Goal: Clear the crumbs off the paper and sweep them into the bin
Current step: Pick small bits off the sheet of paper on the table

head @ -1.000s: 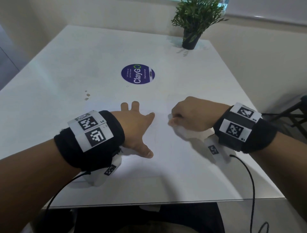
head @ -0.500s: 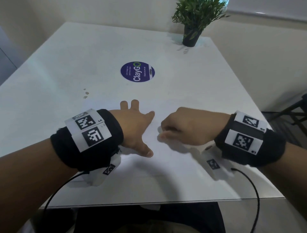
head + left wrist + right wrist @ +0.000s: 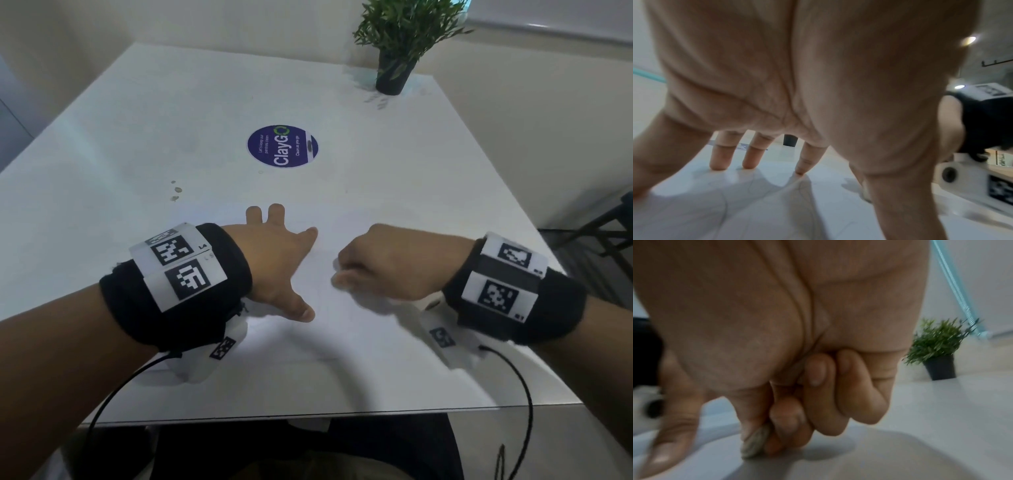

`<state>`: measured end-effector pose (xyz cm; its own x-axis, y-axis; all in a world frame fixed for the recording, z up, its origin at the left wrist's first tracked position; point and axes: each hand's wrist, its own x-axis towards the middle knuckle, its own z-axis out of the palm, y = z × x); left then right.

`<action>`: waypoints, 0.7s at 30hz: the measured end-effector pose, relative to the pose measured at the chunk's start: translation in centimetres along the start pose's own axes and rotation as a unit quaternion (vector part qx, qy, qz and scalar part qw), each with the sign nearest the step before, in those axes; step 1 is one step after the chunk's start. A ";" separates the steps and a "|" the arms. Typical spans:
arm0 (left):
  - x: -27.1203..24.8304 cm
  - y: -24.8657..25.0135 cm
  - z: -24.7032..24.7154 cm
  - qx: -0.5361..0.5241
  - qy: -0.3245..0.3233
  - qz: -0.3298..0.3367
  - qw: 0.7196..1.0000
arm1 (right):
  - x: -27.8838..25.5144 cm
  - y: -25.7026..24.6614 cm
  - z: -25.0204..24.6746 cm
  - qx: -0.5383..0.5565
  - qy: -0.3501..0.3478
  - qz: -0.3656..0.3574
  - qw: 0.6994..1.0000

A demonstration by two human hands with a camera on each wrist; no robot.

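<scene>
A white sheet of paper [image 3: 346, 342] lies on the white table [image 3: 137, 113] near its front edge. My left hand [image 3: 274, 253] presses flat on the paper with straight, spread fingers [image 3: 750, 155]; the sheet [image 3: 740, 211] looks creased under it. Just to the right, my right hand [image 3: 387, 263] is curled, knuckles up. In the right wrist view its fingers [image 3: 818, 395] pinch a small grey wad [image 3: 754, 443] that touches the paper. A few brownish crumbs [image 3: 176, 192] lie on the table past the paper's far left corner. No bin is in view.
A round purple sticker [image 3: 282, 146] marks the table's middle. A potted green plant [image 3: 397, 44] stands at the far right corner. Black cables [image 3: 513, 383] run from both wrists over the front edge. Dark chair legs [image 3: 603, 233] stand to the right.
My right hand has slid left across the paper, closer to my left hand. The left hand has stayed pressed in place.
</scene>
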<state>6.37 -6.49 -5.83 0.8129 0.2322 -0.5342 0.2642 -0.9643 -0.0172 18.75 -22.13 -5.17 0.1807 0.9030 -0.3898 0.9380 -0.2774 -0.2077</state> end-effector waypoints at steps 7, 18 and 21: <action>-0.1 0.0 0.0 -0.007 0.001 0.000 1.000 | -0.1 1.5 -1.0 -0.015 0.035 0.041 0.998; -0.9 -0.1 0.8 -0.050 0.022 0.044 0.998 | -0.3 2.0 -1.1 -0.014 0.032 0.063 0.997; -1.0 -0.3 1.3 -0.052 0.030 0.048 0.997 | -0.3 -0.9 0.3 0.017 0.001 -0.031 0.999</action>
<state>4.85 -6.60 -6.37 0.8654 0.1505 -0.4780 0.2342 -0.9647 0.1202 17.73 -22.28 -5.13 0.1226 0.9193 -0.3740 0.9368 -0.2316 -0.2623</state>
